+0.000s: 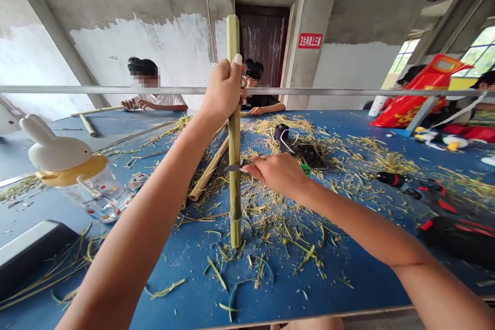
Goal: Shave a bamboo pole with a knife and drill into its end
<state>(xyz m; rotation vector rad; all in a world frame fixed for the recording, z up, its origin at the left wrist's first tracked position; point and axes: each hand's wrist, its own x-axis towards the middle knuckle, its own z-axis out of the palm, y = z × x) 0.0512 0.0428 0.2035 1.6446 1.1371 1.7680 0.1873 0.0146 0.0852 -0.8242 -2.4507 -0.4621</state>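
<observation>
A length of bamboo (234, 191) stands upright on the blue table, partly peeled, with a node near its foot. My left hand (225, 87) is wrapped round its upper part. Lower down, my right hand (280, 172) grips a knife (233, 168), whose blade lies across the bamboo's face; a bit of green, perhaps the handle, shows by the palm. Curled green shavings (266, 216) are scattered around the foot. Behind it, a thinner bamboo tube (209, 172) lies on the table.
A rabbit-topped bottle (93, 191) and a dark box (34, 247) are at left. Power tools (444, 206) lie at right, a black device with a white cable (284, 136) farther back. A metal bar (328, 91) spans the view. Two people sit opposite; a red bag (421, 93) stands right.
</observation>
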